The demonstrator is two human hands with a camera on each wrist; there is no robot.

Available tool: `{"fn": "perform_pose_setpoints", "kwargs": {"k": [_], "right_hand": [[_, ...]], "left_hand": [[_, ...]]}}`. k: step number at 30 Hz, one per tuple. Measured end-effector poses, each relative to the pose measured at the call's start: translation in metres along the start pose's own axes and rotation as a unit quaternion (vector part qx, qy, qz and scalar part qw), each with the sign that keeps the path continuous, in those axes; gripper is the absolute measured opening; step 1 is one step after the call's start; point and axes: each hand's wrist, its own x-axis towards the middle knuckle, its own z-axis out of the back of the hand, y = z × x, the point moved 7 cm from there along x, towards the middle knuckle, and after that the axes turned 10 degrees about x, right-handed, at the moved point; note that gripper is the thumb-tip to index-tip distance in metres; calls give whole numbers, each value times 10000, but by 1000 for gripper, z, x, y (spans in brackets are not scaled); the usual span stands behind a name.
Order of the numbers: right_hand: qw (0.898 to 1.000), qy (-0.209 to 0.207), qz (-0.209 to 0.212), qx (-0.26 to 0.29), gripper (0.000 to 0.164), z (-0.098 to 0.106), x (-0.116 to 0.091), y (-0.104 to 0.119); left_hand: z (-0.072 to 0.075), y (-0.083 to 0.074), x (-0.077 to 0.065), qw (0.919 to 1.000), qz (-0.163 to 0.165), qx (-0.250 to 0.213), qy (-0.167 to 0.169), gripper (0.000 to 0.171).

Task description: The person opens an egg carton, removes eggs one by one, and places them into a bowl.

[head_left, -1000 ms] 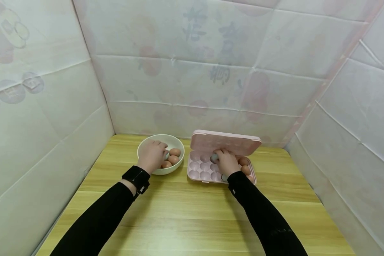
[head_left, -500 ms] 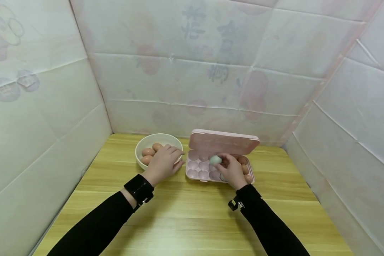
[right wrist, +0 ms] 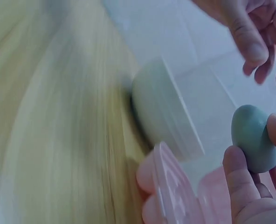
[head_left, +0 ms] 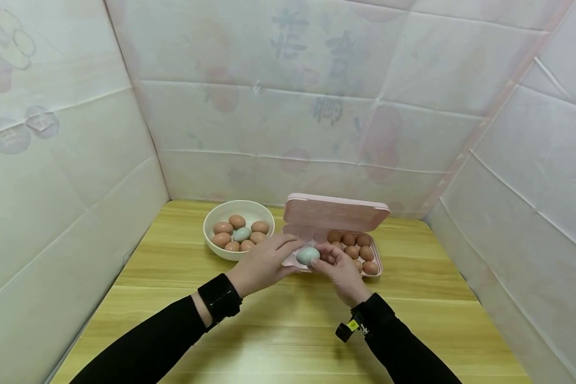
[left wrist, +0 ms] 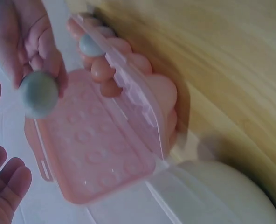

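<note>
A pale blue-green egg [head_left: 308, 256] is pinched between the thumb and fingertips of my right hand [head_left: 342, 274], raised over the left part of a pink egg carton [head_left: 336, 214]. Facing it from the left, my left hand [head_left: 264, 265] has its fingers extended and holds nothing; the right wrist view shows a gap between this hand and the egg [right wrist: 253, 137]. The carton's lid stands up at the back. Brown eggs [head_left: 351, 252] fill cups on its right side, and the left wrist view shows another pale egg [left wrist: 90, 45] among them.
Left of the carton stands a cream bowl [head_left: 210, 246] with several brown eggs [head_left: 223, 228] and one pale green egg [head_left: 242, 234]. Both containers sit near the back edge of the wooden table [head_left: 269, 341]. Printed white sheets [head_left: 293, 117] hang behind and at the sides.
My right hand has lifted the pale egg from over the carton's middle toward the left and nearer me. My left hand has left the bowl without an egg and moved right, toward the held egg.
</note>
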Motion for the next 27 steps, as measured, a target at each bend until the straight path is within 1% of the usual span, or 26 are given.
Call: {"fn": "perform_pose_setpoints", "kwargs": {"k": [2,5,8,11,14,17,27], "right_hand": [[9994,202,31,263,38,-5,-2,1],[9971,503,4,563,31,-13,-7,3],[9939,775,-70,777,29,-22,-12,7],[9906,946,-118,982,30,-30,-15,9],[9891,1019,-131,1059,33,-33,-16,9],[9882,1050,-142,1110,34,-35,-16,10],[9886,1041,-179,1073,33,-35,-17,8]], "left_hand": [[-2,-5,0,9999,-124,-91,-14,59],[-5,-10,-1,9996,-181,-225,-30,62],[-7,-13,-1,9993,-215,-305,-47,58],[-8,-16,0,9990,-296,-305,-107,49],[-7,-19,0,9986,-360,-338,-176,42],[-6,-19,0,9983,-352,-396,-223,39],[-7,-21,-2,9983,-364,-372,-268,37]]}}
